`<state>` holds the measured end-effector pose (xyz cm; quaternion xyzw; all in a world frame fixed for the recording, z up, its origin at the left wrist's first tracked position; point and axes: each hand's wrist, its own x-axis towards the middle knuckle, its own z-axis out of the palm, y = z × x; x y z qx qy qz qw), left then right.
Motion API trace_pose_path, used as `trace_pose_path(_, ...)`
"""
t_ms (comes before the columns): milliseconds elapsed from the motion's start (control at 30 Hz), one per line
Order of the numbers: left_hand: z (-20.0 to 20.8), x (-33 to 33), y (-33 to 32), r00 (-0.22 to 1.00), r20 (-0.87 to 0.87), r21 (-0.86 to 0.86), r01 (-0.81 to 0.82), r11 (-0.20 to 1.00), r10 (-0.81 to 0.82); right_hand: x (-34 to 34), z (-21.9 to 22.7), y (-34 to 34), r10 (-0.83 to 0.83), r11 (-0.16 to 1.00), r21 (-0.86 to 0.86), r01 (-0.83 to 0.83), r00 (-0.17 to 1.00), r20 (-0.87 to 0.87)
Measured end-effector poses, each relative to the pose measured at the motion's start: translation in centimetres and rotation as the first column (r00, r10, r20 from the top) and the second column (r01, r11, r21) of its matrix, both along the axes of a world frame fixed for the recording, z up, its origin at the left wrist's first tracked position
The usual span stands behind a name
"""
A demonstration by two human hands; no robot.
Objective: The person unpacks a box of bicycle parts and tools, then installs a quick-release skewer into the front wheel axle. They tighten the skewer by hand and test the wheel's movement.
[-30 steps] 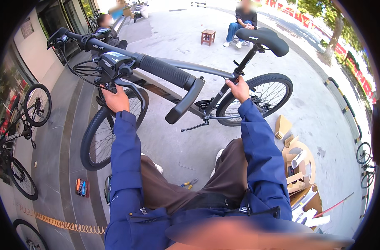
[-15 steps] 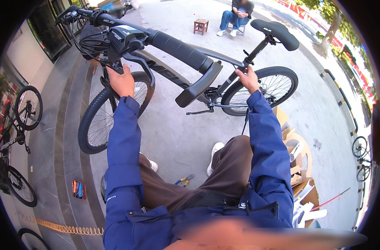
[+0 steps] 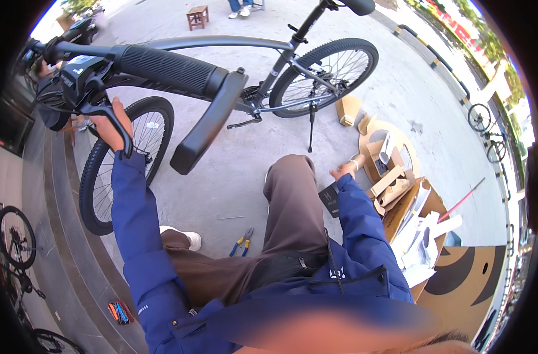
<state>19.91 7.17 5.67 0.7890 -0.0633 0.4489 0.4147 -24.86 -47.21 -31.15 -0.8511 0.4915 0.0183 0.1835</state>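
On the pavement, bicycle (image 3: 233, 71): upright ahead.
Left hand (image 3: 111, 125): arm raised, fingers curled around the brake lever (image 3: 112, 121).
Right hand (image 3: 346, 170): lowered beside the knee, near cardboard scraps (image 3: 390, 177); finger state unclear.
Pliers (image 3: 241, 242): between the legs.

Grey-framed bicycle (image 3: 221, 42) across upper frame: black ribbed grip, black knobbly tyres, black saddle. Blue jacket sleeves on both arms, centre and lower left. Brown trousers (image 3: 286, 206) at centre; white shoe (image 3: 189, 238) left of centre. Blue-and-yellow-handled pliers (image 3: 240, 242) on pale grey concrete. Tan cardboard pieces (image 3: 392, 177) at right. Small reddish-brown wooden stool (image 3: 197, 16) at top. Thin red stick (image 3: 463, 199) at right.
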Motion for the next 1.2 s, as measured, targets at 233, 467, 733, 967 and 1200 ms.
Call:
trace_pose_path(233,0.3,2.6,0.3,0.973,-0.191,-0.095,0.113,0.989,-0.129,-7.7,1.8,7.5,-0.078,0.997,-0.041,0.07,0.961,-0.265)
trace_pose_path(467,-0.4,1.3,2.0,0.928,-0.208,-0.103,0.295,0.95,-0.31,-8.4,1.7,7.7,-0.192,0.976,0.065,0.206,0.967,-0.17)
trace_pose_path(733,-5.1,-9.0,3.7,0.845,-0.335,-0.08,0.414,0.907,-0.416,-9.0,4.7,5.8,-0.465,0.884,0.381,0.271,0.6,0.651)
trace_pose_path(967,-6.1,-15.4,2.5,0.323,-0.509,-0.581,0.555,0.595,-0.798,0.4,18.5,7.7,-0.778,0.507,0.808,-0.3,0.245,0.579)
trace_pose_path(1200,-7.8,-17.3,0.7,-0.098,-0.385,-0.853,0.418,0.314,-0.918,8.8,28.9,13.6,-0.467,0.407,0.637,-0.655,0.45,0.761)
